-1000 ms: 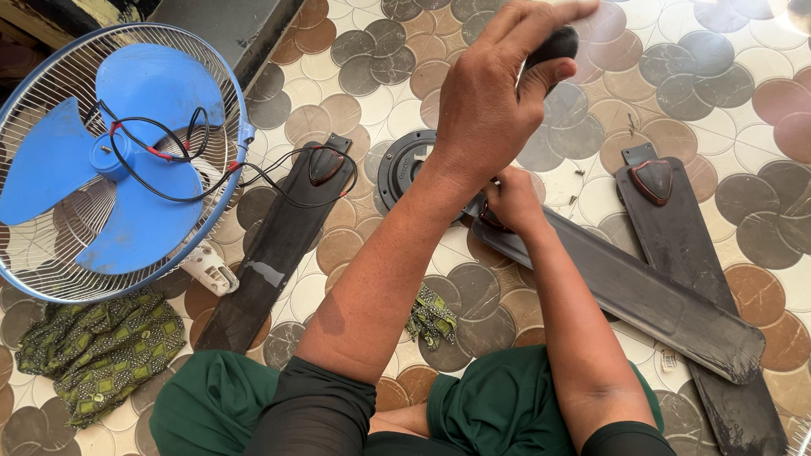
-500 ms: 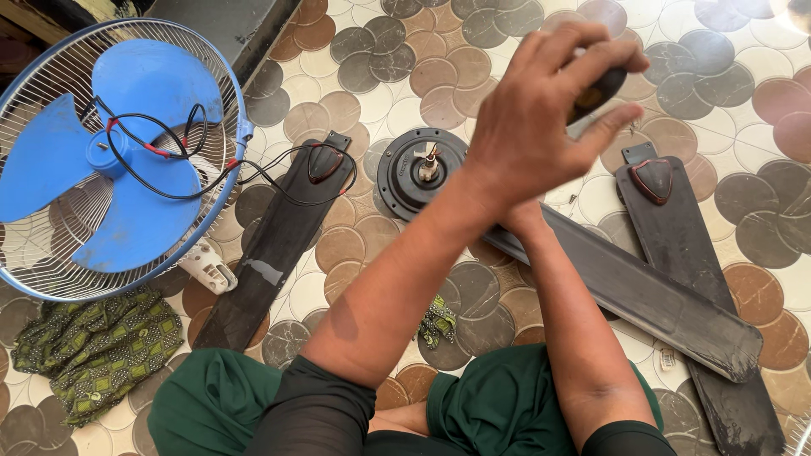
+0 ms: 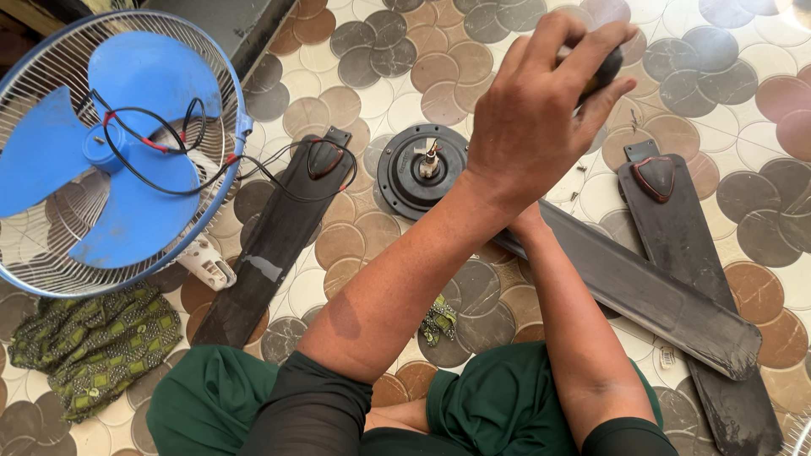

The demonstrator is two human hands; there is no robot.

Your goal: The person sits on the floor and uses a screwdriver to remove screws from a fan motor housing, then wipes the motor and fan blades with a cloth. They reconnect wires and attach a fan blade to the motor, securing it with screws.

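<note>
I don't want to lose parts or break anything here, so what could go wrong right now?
Small screws lie loose on the patterned floor tiles, where they may be overlooked or scattered. The left hand lifts a dark tool handle above the ceiling fan motor; a slip could strike its shaft. Loose wires from the blue table fan cross a fan blade and could snag.

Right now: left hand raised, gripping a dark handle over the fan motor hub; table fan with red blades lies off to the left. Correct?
Not quite. In the head view the table fan has blue blades, not red. The rest holds: left hand grips a dark handle above the motor hub.
</note>
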